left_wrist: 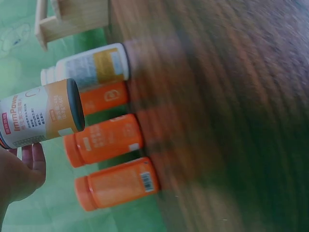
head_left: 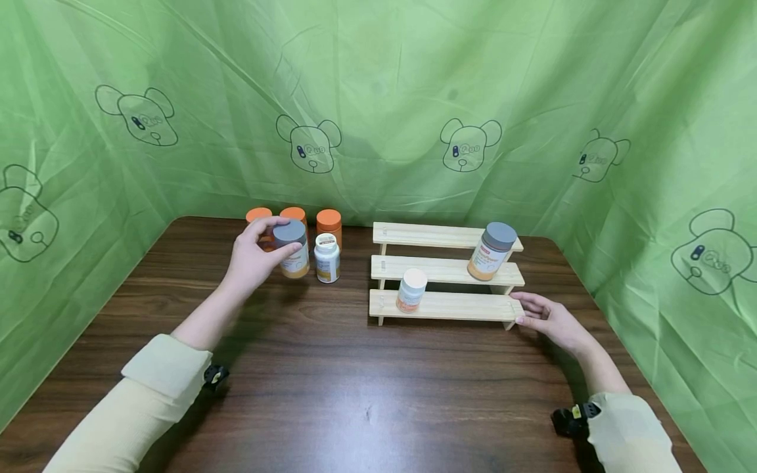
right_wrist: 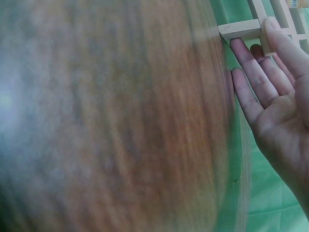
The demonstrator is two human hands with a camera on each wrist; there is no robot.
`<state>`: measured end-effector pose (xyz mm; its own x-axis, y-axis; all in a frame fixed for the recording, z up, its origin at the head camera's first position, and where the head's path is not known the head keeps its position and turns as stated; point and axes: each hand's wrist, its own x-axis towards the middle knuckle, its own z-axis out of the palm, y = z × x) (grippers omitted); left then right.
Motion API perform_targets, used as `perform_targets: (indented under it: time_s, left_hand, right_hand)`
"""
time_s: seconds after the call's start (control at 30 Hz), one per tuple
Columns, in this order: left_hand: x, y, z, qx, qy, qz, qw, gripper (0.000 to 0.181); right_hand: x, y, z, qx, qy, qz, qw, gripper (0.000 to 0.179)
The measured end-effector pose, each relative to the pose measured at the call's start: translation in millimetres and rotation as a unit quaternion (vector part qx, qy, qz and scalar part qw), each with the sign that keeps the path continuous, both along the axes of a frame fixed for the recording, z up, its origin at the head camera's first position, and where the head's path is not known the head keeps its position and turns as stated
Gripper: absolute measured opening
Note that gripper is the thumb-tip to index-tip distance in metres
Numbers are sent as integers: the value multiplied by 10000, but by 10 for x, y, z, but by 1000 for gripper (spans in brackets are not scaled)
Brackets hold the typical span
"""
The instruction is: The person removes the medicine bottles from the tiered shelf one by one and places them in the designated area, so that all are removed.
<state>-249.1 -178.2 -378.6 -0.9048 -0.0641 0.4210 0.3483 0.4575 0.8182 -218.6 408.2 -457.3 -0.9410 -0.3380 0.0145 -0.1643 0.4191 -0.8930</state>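
Note:
My left hand grips a grey-lidded supplement bottle between thumb and fingers. In the left wrist view this bottle is held off the table, its dark base showing. Close by stand a white bottle and several orange bottles, partly hidden behind. A three-tier wooden display rack stands to the right, and my right hand holds the right end of its lowest tier, thumb in front, fingers behind. Another grey-lidded bottle stands on the middle tier's right; a small white-capped bottle is on the lowest tier's left.
The dark wood-grain table has a back edge just behind the bottles and rack. A green cloth with printed bear heads encloses the back and both sides.

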Motion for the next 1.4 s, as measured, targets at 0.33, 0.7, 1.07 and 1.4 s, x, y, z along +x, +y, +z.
perform_targets:
  time_s: [0.33, 0.7, 1.07, 1.4]
  left_hand:
    - [-177, -89, -193, 221, -420, 159, 9987, 52]
    - [-314, -103, -328, 0, -965, 139, 9952, 57]
    - [-348, -151, -415, -87, -1178, -40, 9930, 57]
    - [-339, -131, -393, -73, -1092, -198, 9938, 59]
  right_hand:
    - [-5, 11, 9, 4, -9, 56, 10000, 57]
    - [1, 14, -6, 98, 70, 13, 9999, 54]
    - [10, 11, -12, 82, -17, -24, 10000, 57]
    - [13, 9, -15, 130, 68, -64, 9999, 54]
